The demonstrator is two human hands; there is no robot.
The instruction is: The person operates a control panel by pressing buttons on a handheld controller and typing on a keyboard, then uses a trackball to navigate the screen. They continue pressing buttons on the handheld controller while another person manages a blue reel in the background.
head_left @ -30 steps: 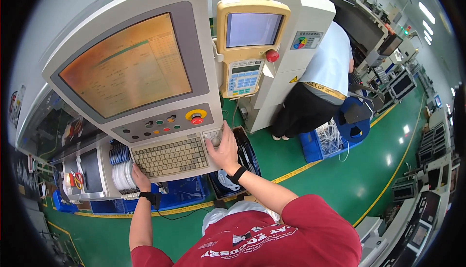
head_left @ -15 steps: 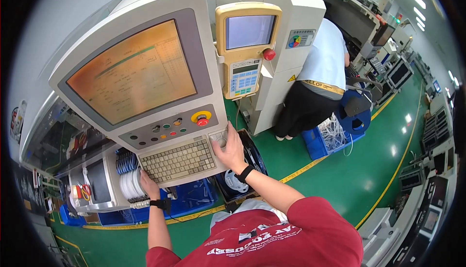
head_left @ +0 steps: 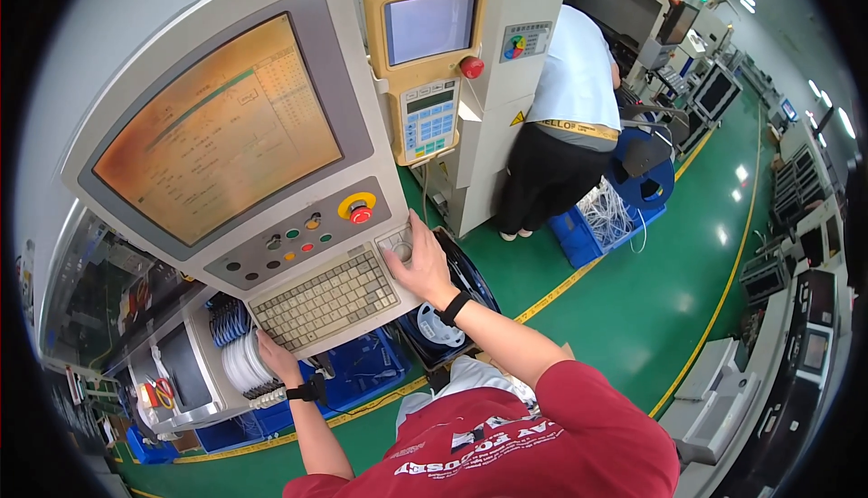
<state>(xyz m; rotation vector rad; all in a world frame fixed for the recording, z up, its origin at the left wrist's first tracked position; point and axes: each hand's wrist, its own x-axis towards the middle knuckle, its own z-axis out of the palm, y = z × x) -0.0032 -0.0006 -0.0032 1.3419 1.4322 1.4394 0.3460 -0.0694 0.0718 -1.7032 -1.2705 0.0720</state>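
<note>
In front of me on the left stands a machine console with a lit orange screen (head_left: pixel 221 127), a button panel (head_left: pixel 298 237) and a keyboard (head_left: pixel 324 302). My right hand (head_left: pixel 423 267) lies at the keyboard shelf's right end, beside the trackball (head_left: pixel 400 250). Its thumb and fingers are spread apart, and it holds nothing. At the shelf's lower left corner, my left hand (head_left: pixel 280 360) grips the edge of the keyboard shelf (head_left: pixel 362 324); some of its fingers are hidden. Black bands circle both wrists.
A beige handheld control unit (head_left: pixel 429 68) with a red knob hangs right of the console. Beyond it a person (head_left: pixel 570 118) bends over a machine, near a blue bin (head_left: pixel 579 237) of white strips. Reels (head_left: pixel 249 362) sit below left. Machines line the right side.
The view has shifted, so the console and the person appear farther left and higher. Both hands keep their places at the keyboard shelf.
</note>
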